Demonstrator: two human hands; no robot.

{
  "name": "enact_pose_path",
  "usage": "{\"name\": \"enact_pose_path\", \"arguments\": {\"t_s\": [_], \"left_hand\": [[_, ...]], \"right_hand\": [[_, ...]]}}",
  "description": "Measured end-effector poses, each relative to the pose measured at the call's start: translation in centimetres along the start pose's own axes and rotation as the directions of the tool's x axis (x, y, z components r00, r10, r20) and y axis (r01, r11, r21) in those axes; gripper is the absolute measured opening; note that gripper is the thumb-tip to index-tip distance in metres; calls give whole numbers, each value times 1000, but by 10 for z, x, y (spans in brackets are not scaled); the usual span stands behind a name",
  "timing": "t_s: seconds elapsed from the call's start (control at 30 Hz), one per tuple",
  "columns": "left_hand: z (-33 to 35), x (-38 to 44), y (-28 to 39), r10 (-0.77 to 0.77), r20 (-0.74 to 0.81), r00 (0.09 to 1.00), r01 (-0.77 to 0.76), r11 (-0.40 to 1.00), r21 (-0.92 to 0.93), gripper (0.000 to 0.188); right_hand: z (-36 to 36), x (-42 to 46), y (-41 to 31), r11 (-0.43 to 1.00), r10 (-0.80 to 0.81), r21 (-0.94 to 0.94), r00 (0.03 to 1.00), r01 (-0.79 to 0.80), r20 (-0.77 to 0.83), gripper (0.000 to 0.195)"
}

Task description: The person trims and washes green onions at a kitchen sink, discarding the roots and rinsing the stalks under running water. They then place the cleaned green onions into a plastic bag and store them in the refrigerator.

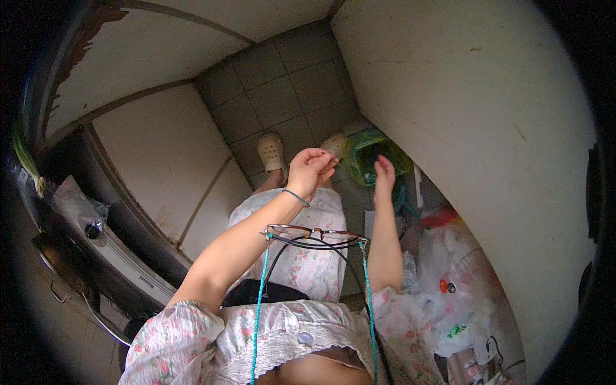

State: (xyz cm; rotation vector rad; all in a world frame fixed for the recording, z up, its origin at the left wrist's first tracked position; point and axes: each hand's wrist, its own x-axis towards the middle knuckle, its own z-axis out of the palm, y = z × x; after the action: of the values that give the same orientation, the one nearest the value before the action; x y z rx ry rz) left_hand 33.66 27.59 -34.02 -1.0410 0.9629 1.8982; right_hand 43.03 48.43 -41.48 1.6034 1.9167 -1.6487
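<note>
My left hand [312, 172] is in front of my knees, its thumb and fingertips pinched on a thin yellowish strand too small to name. A dark band circles that wrist. My right hand [384, 177] reaches over the mouth of a green-yellow plastic bag [358, 149] low down by the pale wall. Its fingers are seen edge-on, so I cannot tell whether they hold anything. The bag gapes, and its inside is dark. Eyeglasses [315, 233] on a turquoise bead cord hang below my view, in front of my floral clothing.
At left are a Rinnai stove front [139, 274], a pan [62, 264] and a scallion [29, 161] near the counter edge. White cabinet doors [154, 159] line that side. Plastic bags [452, 284] lie at right, beside a pale flat panel [481, 120]. Dark tiles [274, 86] cover the floor.
</note>
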Motion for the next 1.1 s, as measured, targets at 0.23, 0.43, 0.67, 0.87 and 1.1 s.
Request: {"name": "enact_pose_path", "arguments": {"t_s": [0.23, 0.43, 0.67, 0.87, 1.1], "left_hand": [[2, 2, -4, -89, 11, 996, 89, 993, -78, 4], [-5, 2, -13, -14, -91, 996, 32, 978, 204, 71], [-78, 2, -16, 36, -263, 964, 53, 945, 324, 55], [-119, -28, 15, 70, -370, 926, 86, 918, 388, 52], [-50, -89, 103, 330, -198, 923, -188, 836, 515, 25]], "right_hand": [[41, -79, -38, 945, -296, -30, 894, 324, 335, 12], [3, -52, 8, 985, -171, -15, 985, 171, 38, 11], [-21, -5, 24, 810, 276, -539, 961, -230, 5, 79], [-9, -62, -28, 697, 305, -712, 935, -89, 181, 82], [23, -123, -101, 851, 47, -504, 934, 148, 354, 59]]}}
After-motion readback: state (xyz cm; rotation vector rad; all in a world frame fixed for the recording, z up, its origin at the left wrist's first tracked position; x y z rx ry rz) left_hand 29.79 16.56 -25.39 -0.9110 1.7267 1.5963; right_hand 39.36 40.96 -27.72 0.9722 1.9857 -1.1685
